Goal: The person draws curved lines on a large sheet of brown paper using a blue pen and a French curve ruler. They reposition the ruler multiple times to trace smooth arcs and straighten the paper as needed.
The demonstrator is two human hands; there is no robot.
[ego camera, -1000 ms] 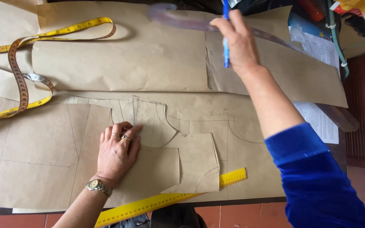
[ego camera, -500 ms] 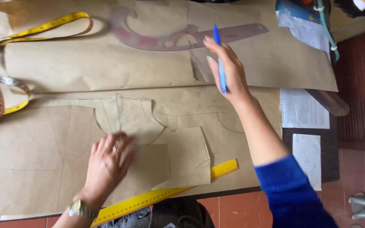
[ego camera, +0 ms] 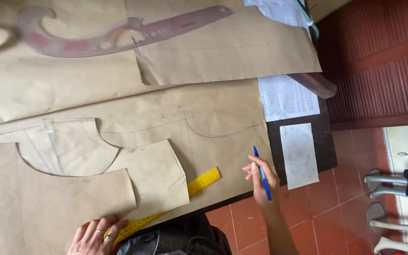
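Observation:
Brown pattern paper (ego camera: 204, 113) covers the table, with cut pattern pieces (ego camera: 147, 174) laid on top. My right hand (ego camera: 260, 179) holds a blue pen (ego camera: 262, 173) near the paper's right front corner, at the table's edge. My left hand (ego camera: 95, 235) rests flat at the front edge on a pattern piece, fingers spread, a ring on one finger, touching the yellow ruler (ego camera: 185, 196) that pokes out from under the pieces. A translucent pink curve ruler (ego camera: 119, 33) lies at the far side on the paper.
Printed sheets (ego camera: 286, 97) and a small sketch sheet (ego camera: 299, 155) lie on the dark table at the right. Red floor tiles (ego camera: 336, 217) and a red wooden wall panel (ego camera: 378, 61) are to the right. White chair legs (ego camera: 383, 184) stand at the far right.
My right hand with the pen came down from the far side of the table to the near right edge. My left hand slid back to the front edge. The view shifted right.

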